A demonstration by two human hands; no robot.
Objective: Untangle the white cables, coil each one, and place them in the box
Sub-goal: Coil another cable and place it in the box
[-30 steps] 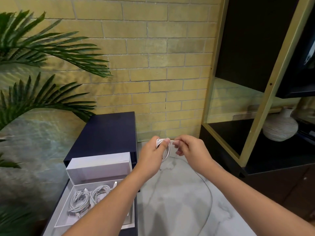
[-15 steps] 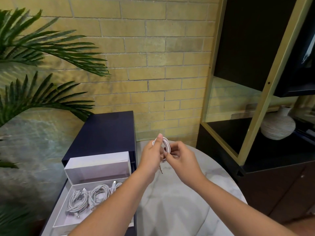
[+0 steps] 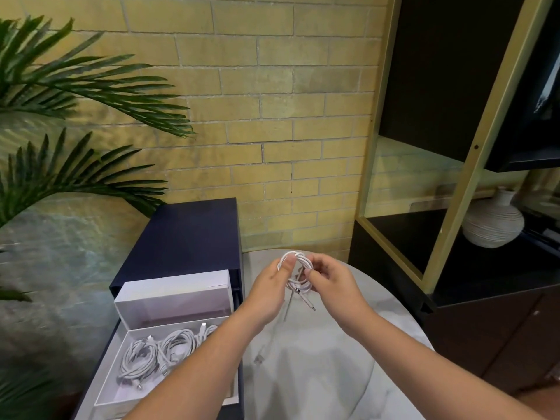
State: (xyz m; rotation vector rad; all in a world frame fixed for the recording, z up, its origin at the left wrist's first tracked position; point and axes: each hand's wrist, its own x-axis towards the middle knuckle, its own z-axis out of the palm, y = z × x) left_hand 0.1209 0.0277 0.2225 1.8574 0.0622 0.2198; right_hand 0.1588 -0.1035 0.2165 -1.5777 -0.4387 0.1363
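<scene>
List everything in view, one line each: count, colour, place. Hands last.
held cable: one, white, coiled, above the table's far edge
boxed cables: at least two coils, white, inside the box
box: one, white, open, on the cabinet
cabinet: one, dark blue, left of the table
table: one, pale marble, centre foreground
shelf unit: one, black with gold frame, right
vase: one, white, ribbed, on a shelf
plant: one, green fronds, left
wall: yellow brick, behind
left hand: pinches the held cable
right hand: grips the held cable's other side
</scene>
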